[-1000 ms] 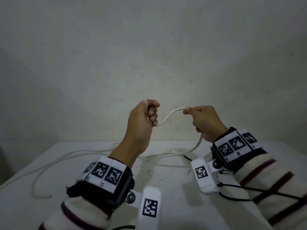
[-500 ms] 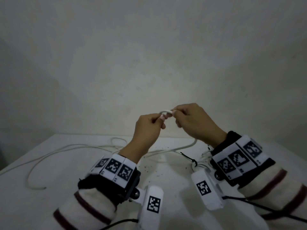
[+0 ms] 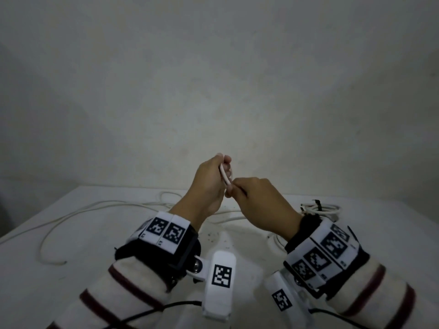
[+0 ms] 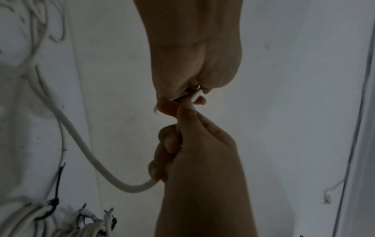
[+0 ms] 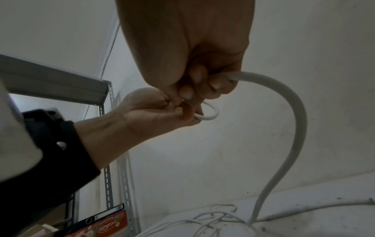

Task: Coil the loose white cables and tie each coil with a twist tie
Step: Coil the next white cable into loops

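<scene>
Both hands are raised above the white table (image 3: 59, 288), close together. My left hand (image 3: 224, 166) pinches a small loop of the white cable (image 3: 225, 177), and that loop (image 5: 212, 112) curls out past its fingertips. My right hand (image 3: 234, 186) grips the same cable just below. From the right fist the cable (image 5: 297, 128) arcs down to the table. In the left wrist view the cable (image 4: 81, 144) trails off left, and a short white end (image 4: 195, 96) shows between the fingers. The rest of the loose cable (image 3: 71, 214) lies on the table to the left.
A coiled white bundle (image 3: 318, 207) bound with a black tie lies at the table's right, and tied coils (image 4: 40, 221) show in the left wrist view. A plain wall stands close behind. A metal shelf rack (image 5: 106, 160) and a printed box (image 5: 107, 224) are off to the left.
The hands were apart with cable stretched between them; they have come together, forming a small loop. My left hand has risen slightly above the right.
</scene>
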